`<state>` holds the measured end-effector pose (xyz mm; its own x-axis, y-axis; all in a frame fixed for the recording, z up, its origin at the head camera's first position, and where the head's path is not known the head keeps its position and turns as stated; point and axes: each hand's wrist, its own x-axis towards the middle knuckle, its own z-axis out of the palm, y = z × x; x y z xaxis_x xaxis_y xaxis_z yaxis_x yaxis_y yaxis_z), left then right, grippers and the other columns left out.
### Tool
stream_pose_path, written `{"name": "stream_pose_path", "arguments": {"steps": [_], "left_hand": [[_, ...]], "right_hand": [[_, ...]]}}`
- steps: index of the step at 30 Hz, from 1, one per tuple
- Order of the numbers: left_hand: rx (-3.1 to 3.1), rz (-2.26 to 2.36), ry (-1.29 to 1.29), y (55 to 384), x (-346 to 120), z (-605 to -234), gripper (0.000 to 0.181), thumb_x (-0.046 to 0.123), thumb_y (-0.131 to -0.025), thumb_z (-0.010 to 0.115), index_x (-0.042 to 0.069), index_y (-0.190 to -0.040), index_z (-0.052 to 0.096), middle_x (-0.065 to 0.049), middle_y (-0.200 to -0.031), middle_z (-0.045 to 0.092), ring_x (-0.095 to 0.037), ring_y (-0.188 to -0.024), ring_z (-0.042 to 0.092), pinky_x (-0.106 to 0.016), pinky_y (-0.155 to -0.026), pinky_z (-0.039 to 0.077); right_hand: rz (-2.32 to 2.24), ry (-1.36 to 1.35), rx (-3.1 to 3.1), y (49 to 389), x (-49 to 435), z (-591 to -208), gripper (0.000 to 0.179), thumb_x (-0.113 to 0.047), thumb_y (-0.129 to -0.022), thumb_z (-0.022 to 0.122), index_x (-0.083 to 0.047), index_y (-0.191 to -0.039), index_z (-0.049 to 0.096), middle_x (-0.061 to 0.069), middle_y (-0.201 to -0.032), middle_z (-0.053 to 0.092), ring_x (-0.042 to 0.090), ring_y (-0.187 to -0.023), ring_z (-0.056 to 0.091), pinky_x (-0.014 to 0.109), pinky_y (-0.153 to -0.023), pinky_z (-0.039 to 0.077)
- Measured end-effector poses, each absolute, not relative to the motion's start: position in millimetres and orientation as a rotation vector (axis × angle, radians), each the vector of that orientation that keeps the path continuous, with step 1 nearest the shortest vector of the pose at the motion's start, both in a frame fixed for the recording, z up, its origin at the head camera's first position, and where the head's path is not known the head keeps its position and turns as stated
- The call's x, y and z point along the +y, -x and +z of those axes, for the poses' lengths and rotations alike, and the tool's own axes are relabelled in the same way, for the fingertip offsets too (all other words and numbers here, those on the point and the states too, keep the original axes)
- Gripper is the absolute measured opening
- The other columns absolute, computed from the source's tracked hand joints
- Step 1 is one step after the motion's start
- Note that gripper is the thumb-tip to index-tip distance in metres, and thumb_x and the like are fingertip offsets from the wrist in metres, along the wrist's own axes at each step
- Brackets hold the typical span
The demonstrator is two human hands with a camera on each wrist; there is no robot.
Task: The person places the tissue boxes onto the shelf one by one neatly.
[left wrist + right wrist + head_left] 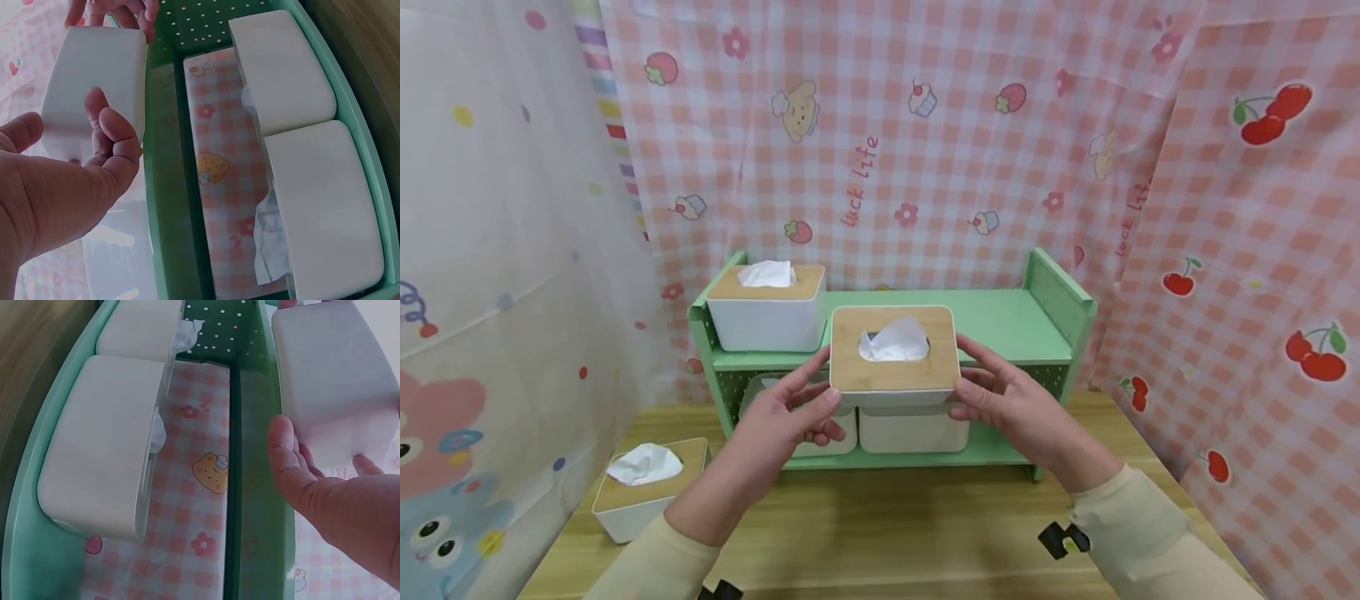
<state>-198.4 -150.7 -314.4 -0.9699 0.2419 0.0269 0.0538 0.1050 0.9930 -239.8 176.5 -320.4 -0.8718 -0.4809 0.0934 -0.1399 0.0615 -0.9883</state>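
Note:
A white tissue box [842,350] with a wooden lid and a tissue poking out hangs in the air before the top board of a green shelf [985,321]. My left hand [775,421] grips its left end and my right hand [1022,408] grips its right end, thumbs at the near side. In the left wrist view, the white underside of the held tissue box [94,69] shows above the left thumb and fingers. From the right wrist, the right hand [337,500] cups one end of that box.
Another tissue box [767,321] stands at the left of the shelf's top board. Below it, two white boxes [913,432] sit side by side on the lower board. One more tissue box [647,492] rests on the wooden table [880,533] at left. Patterned curtains [887,167] enclose the sides and back.

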Motion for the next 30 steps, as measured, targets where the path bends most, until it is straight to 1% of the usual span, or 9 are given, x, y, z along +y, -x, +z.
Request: {"name": "stream_pose_path", "arguments": {"steps": [4, 7, 12, 14, 18, 21, 26, 28, 30], "left_hand": [[2.247, 1.973, -0.295, 201, -149, -312, 0.067, 0.035, -0.109, 0.064, 0.04, -0.168, 0.032, -0.018, -0.166, 0.046, -0.018, -0.093, 0.075, -0.03, -0.089, 0.057], [2.259, 1.97, -0.29, 203, -148, -311, 0.068, 0.037, -0.109, 0.063, 0.039, -0.168, 0.031, -0.018, -0.166, 0.046, -0.017, -0.092, 0.075, -0.03, -0.089, 0.057], [2.27, 1.982, -0.23, 208, -143, -310, 0.064, 0.042, -0.109, 0.062, 0.037, -0.167, 0.035, -0.016, -0.157, 0.055, -0.017, -0.09, 0.075, -0.03, -0.088, 0.057], [2.273, 1.994, -0.199, 211, -141, -309, 0.063, 0.044, -0.109, 0.061, 0.034, -0.167, 0.037, -0.015, -0.153, 0.058, -0.016, -0.088, 0.075, -0.03, -0.088, 0.056], [2.279, 2.024, -0.183, 213, -137, -306, 0.066, 0.046, -0.109, 0.061, 0.025, -0.167, 0.036, -0.017, -0.152, 0.058, -0.014, -0.084, 0.074, -0.029, -0.085, 0.056], [2.278, 2.048, -0.171, 213, -135, -304, 0.067, 0.046, -0.109, 0.061, 0.02, -0.166, 0.037, -0.019, -0.149, 0.06, -0.014, -0.082, 0.074, -0.029, -0.082, 0.056], [2.271, 2.076, -0.11, 215, -131, -300, 0.063, 0.047, -0.108, 0.062, 0.021, -0.163, 0.042, -0.017, -0.136, 0.066, -0.014, -0.078, 0.074, -0.029, -0.08, 0.056], [2.275, 2.07, -0.096, 216, -130, -299, 0.065, 0.049, -0.108, 0.061, 0.021, -0.163, 0.042, -0.016, -0.137, 0.066, -0.014, -0.078, 0.073, -0.029, -0.081, 0.056], [2.28, 2.06, -0.092, 217, -130, -297, 0.067, 0.052, -0.108, 0.061, 0.022, -0.164, 0.041, -0.016, -0.142, 0.063, -0.014, -0.078, 0.073, -0.029, -0.082, 0.056]], "right_hand": [[-1.894, 0.602, 2.103, 243, 176, -319, 0.076, -0.03, -0.111, 0.06, -0.028, -0.173, 0.016, 0.021, -0.168, 0.037, 0.027, -0.132, 0.058, 0.033, -0.105, 0.057], [-1.904, 0.6, 2.105, 245, 176, -318, 0.075, -0.031, -0.112, 0.059, -0.028, -0.173, 0.017, 0.022, -0.167, 0.038, 0.024, -0.13, 0.06, 0.032, -0.105, 0.057], [-1.929, 0.598, 2.085, 246, 176, -315, 0.072, -0.033, -0.113, 0.056, -0.024, -0.173, 0.017, 0.024, -0.168, 0.038, 0.017, -0.129, 0.064, 0.03, -0.104, 0.057], [-1.94, 0.595, 2.07, 246, 175, -315, 0.071, -0.032, -0.113, 0.055, -0.022, -0.173, 0.018, 0.024, -0.169, 0.038, 0.015, -0.128, 0.065, 0.03, -0.104, 0.057], [-1.949, 0.591, 2.052, 245, 175, -314, 0.071, -0.032, -0.114, 0.054, -0.018, -0.173, 0.018, 0.023, -0.17, 0.037, 0.011, -0.129, 0.065, 0.029, -0.104, 0.057], [-1.952, 0.592, 2.048, 244, 175, -314, 0.07, -0.033, -0.114, 0.053, -0.016, -0.173, 0.019, 0.023, -0.17, 0.037, 0.012, -0.13, 0.064, 0.028, -0.104, 0.056], [-1.957, 0.608, 2.05, 241, 175, -311, 0.07, -0.033, -0.114, 0.052, -0.012, -0.172, 0.018, 0.024, -0.172, 0.034, 0.018, -0.135, 0.061, 0.028, -0.105, 0.056], [-1.959, 0.614, 2.052, 241, 174, -310, 0.071, -0.032, -0.114, 0.052, -0.011, -0.172, 0.018, 0.024, -0.172, 0.033, 0.022, -0.139, 0.059, 0.028, -0.106, 0.055], [-1.958, 0.617, 2.055, 240, 174, -309, 0.071, -0.033, -0.114, 0.052, -0.01, -0.172, 0.017, 0.023, -0.173, 0.032, 0.026, -0.144, 0.055, 0.028, -0.106, 0.055]]}}
